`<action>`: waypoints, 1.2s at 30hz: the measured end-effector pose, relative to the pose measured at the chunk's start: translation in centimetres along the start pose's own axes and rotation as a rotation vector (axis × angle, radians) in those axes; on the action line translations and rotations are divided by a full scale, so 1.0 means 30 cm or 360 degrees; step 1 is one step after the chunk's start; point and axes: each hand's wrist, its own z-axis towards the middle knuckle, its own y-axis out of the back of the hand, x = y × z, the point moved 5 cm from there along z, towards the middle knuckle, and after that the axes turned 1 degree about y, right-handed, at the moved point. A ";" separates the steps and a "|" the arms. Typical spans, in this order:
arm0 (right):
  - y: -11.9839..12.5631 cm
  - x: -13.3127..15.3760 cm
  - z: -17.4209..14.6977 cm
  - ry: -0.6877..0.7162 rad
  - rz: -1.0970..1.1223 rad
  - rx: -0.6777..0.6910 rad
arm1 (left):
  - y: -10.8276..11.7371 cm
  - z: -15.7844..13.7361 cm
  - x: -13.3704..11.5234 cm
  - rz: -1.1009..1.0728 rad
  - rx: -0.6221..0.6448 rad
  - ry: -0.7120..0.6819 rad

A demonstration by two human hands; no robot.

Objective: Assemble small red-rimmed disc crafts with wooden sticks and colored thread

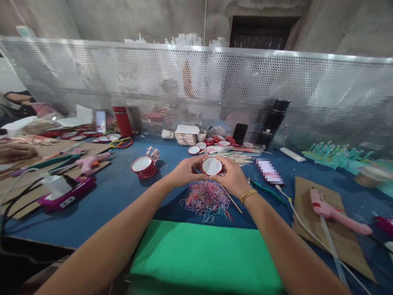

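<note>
Between my two hands is a small round disc with a white face and a red rim (211,166). My left hand (188,170) grips its left side, with thumb and fingers curved around the edge. On the opposite side my right hand (231,174), a gold bracelet at its wrist, holds the rim the same way. A tangled heap of multicoloured thread (207,200) lies just below the hands. Left of them stands a stack of similar red-rimmed white discs (143,167). More red-rimmed discs (201,146) lie behind the hands.
A pink glue gun (330,211) rests on cardboard (344,241) at right, its cable nearby. Teal pliers (267,191) and a phone (269,171) lie right of my hands. A purple power strip (67,196) sits at left, near another person's hand (18,153). Perforated metal (138,78) walls the back.
</note>
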 end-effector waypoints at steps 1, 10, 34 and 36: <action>-0.002 -0.003 0.000 0.0005 0.0025 0.0026 | 0.001 0.001 0.005 0.0012 -0.0013 -0.0009; -0.009 -0.021 0.007 -0.0011 0.0135 0.0155 | 0.001 0.001 0.012 0.0088 -0.0004 -0.0025; -0.007 -0.026 0.009 -0.0019 0.0212 0.0178 | -0.006 -0.004 -0.043 0.0354 -0.0021 -0.0099; -0.007 -0.031 0.009 -0.0014 0.0246 0.0163 | -0.004 -0.004 -0.038 0.0289 -0.0029 -0.0090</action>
